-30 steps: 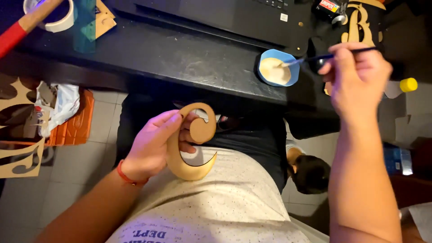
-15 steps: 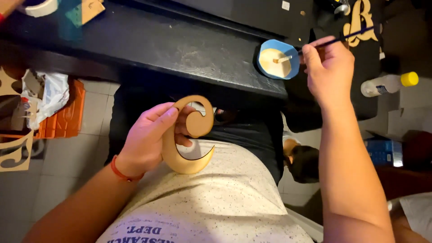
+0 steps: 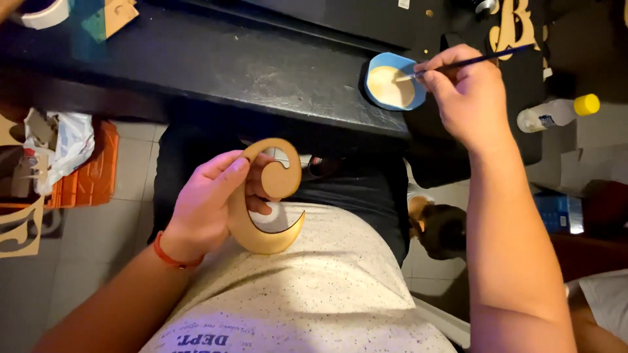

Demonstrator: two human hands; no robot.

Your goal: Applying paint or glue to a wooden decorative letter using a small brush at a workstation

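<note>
My left hand (image 3: 209,202) grips a curled wooden letter cut-out (image 3: 265,232), painted gold, over my lap. My right hand (image 3: 468,95) is stretched out to the dark table and pinches a thin dark-handled paintbrush (image 3: 484,60). The brush tip sits in a small blue cup (image 3: 390,82) of pale cream paint near the table's front edge.
The dark table (image 3: 216,65) runs across the top. On it lie a tape roll (image 3: 42,12), another gold letter cut-out (image 3: 517,29) and a white bottle with a yellow cap (image 3: 556,112). An orange crate with rags (image 3: 72,163) and a cut-out (image 3: 19,232) are on the tiled floor at left.
The brush tip has gone down into the blue cup's paint. My left hand with the wooden letter has stayed in place over my lap.
</note>
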